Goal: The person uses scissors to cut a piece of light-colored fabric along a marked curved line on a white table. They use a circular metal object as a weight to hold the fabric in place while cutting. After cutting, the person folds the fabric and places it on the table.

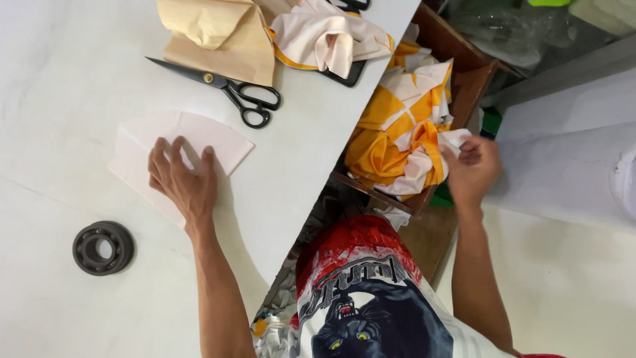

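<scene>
From the head camera, the left hand (184, 182) lies flat, fingers spread, pressing on a pale curved fabric piece (179, 154) on the white worktop (59, 79); its grip is wide and closed on nothing, only holding the piece down. The right hand (472, 169) reaches off the worktop edge into a wooden box (472, 74), its fingertips pinched narrowly on a white edge of the yellow-and-white cloth bundle (397, 136) heaped inside. This looks like the fetching step: one piece steadied, another being drawn out. The next move likely calls for lifting that cloth clear of the tangle without dragging the heap. Black scissors (225, 89), tan paper (218, 36) and a dark bearing ring (103, 248) lie nearby.
</scene>
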